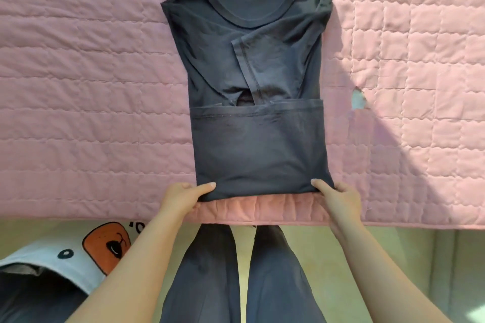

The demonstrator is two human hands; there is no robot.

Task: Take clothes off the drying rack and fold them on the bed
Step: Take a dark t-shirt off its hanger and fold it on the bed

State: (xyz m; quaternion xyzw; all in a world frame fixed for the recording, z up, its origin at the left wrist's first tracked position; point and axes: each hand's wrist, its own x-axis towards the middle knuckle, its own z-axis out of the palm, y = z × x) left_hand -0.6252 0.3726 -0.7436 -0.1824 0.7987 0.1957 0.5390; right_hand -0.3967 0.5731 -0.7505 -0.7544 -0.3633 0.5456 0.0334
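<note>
White cartoon-print fabric (pixel 78 266); pale floor (pixel 420 257)

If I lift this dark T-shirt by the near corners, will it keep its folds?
Likely not: the T-shirt looks thin and floppy, creasing softly. Held only by the left hand and right hand at the corners, its middle would probably sag, and the loose crossed sleeve may fall open. It looks light.

dark t-shirt (pixel 252 139) half-folded on pink quilt (pixel 91 86), both hands apparently pinching its near fold
</note>
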